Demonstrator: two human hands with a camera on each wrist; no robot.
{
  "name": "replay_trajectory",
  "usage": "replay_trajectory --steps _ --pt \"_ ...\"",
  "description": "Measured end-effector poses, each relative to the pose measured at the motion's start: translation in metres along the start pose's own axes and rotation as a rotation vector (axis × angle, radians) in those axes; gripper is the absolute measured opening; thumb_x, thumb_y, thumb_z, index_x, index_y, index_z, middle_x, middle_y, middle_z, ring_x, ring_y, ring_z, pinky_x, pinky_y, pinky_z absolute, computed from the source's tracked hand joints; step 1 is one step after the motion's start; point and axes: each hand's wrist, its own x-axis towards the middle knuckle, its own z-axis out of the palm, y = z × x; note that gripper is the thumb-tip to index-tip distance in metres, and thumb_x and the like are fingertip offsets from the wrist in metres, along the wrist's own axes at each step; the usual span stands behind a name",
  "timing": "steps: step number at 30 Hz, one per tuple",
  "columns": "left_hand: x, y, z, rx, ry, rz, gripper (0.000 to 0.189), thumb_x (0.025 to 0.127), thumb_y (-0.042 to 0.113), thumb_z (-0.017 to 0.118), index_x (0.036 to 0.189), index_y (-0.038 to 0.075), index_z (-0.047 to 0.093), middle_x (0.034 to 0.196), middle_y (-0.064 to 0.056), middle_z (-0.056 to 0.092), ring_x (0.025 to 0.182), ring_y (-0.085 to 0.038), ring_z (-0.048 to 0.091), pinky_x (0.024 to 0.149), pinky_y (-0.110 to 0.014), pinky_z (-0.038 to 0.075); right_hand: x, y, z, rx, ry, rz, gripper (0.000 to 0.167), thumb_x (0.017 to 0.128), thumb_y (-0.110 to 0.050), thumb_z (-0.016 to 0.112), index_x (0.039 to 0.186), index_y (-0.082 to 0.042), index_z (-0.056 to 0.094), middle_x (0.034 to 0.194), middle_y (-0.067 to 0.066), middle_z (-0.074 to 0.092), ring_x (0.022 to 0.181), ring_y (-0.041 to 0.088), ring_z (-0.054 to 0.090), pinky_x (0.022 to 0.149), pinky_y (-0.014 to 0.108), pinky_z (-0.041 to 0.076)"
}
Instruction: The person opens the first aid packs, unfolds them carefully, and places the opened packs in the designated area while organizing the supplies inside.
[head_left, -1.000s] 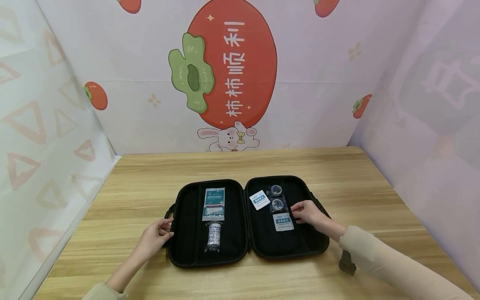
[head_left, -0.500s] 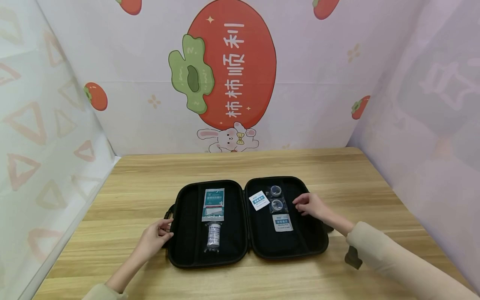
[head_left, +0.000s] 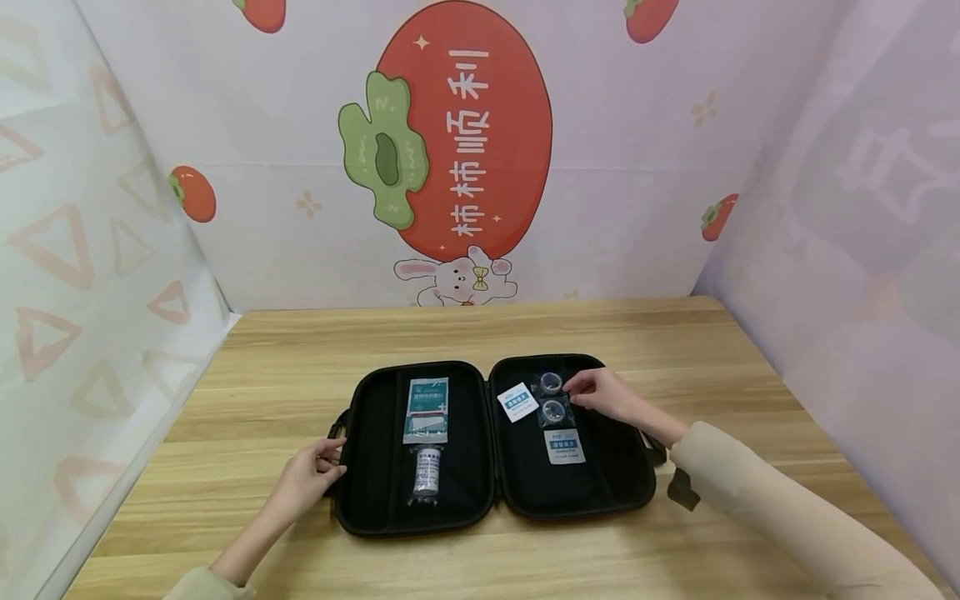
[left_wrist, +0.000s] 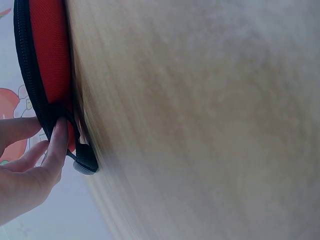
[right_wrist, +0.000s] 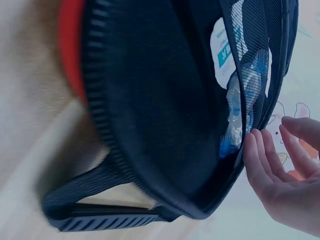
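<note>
A black-lined zip case (head_left: 468, 450) with a red outer shell lies unfolded on the table. My left hand (head_left: 309, 477) grips its left rim by the zipper, thumb and fingers on either side, as the left wrist view (left_wrist: 35, 155) shows. Over the right half is my right hand (head_left: 609, 395), fingertips beside a clear pack with two tape rolls (head_left: 553, 411). In the right wrist view its fingers (right_wrist: 259, 155) are by the edge of a mesh pocket (right_wrist: 255, 65), thumb apart. Two alcohol pad sachets (head_left: 564, 447) lie near the rolls.
The left half holds a green-and-white packet (head_left: 426, 410) and a wrapped white roll (head_left: 427, 473). A black strap handle (right_wrist: 105, 215) sticks out at the case's right side. Wooden table (head_left: 480, 333) surrounds the case, with printed cloth walls behind and beside it.
My right hand lifted from near the lower sachet, moved back and slightly right, then went left to the tape rolls. The left hand has stayed on the case rim.
</note>
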Motion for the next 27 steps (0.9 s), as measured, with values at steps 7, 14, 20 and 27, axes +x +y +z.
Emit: replay_trajectory --steps 7,14,20,27 --pt "0.0 0.0 0.0 -0.008 0.0 0.004 0.038 0.077 -0.008 0.06 0.114 -0.013 0.05 0.089 -0.014 0.057 0.073 -0.021 0.058 0.059 -0.025 0.048 0.015 -0.01 0.008 -0.098 -0.018 -0.067 0.017 0.08 0.002 0.057 0.096 0.008 0.062 0.088 0.017 0.062 0.075 0.019 0.056 0.064 0.028 0.046" --pt "-0.001 0.0 0.001 -0.008 0.01 0.001 0.037 0.077 -0.009 0.059 0.113 -0.012 0.051 0.089 -0.014 0.057 0.073 -0.02 0.058 0.06 -0.025 0.048 0.029 -0.018 0.015 -0.131 -0.042 -0.065 0.019 0.081 -0.001 0.057 0.099 0.003 0.062 0.09 0.012 0.062 0.078 0.018 0.056 0.067 0.03 0.046" --pt "-0.001 0.002 0.001 -0.013 0.002 -0.002 0.037 0.077 -0.009 0.059 0.113 -0.013 0.051 0.089 -0.014 0.056 0.073 -0.021 0.058 0.06 -0.025 0.048 0.041 -0.022 0.022 -0.15 -0.067 -0.052 0.022 0.08 -0.004 0.061 0.101 0.001 0.062 0.095 0.01 0.061 0.085 0.021 0.056 0.075 0.034 0.046" --pt "-0.002 0.003 0.001 -0.014 0.007 -0.013 0.037 0.077 -0.01 0.059 0.113 -0.012 0.051 0.089 -0.014 0.056 0.074 -0.021 0.058 0.06 -0.025 0.048 0.051 -0.023 0.03 -0.174 -0.116 -0.065 0.032 0.076 -0.006 0.066 0.107 0.001 0.06 0.104 0.012 0.06 0.095 0.026 0.054 0.081 0.037 0.045"
